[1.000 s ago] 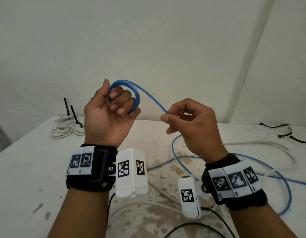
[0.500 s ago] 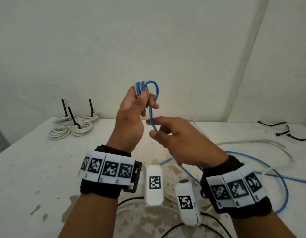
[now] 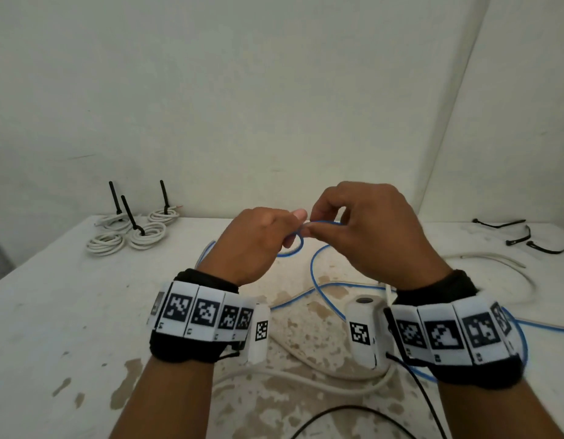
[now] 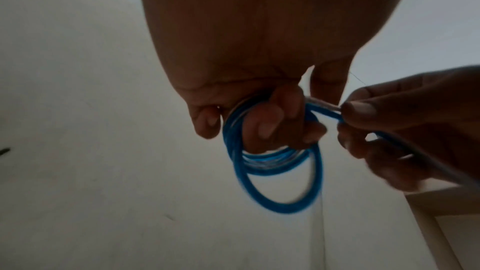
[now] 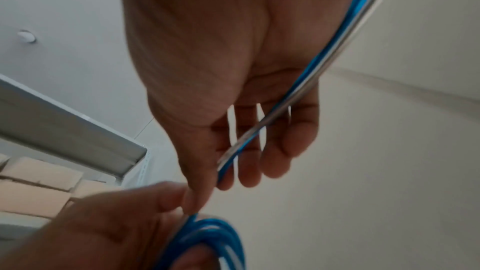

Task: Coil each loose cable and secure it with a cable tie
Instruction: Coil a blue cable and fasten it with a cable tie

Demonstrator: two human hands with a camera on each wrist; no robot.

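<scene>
Blue cable [image 3: 315, 270] part-coiled: left hand [image 3: 258, 245] gripped loops, right hand [image 3: 366, 229] pinched feed. 4 white coils [image 3: 128, 232] tied; rest loose on tabletop [image 3: 52, 312].

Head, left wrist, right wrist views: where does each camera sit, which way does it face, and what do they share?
Head: worn on the head, facing down at the table; shows left hand, right hand, both wristbands.
Left wrist: under the left hand, facing up along the fingers at the blue cable.
Right wrist: under the right hand, likewise facing up.
Shared: all three show both hands and the blue cable.
</scene>
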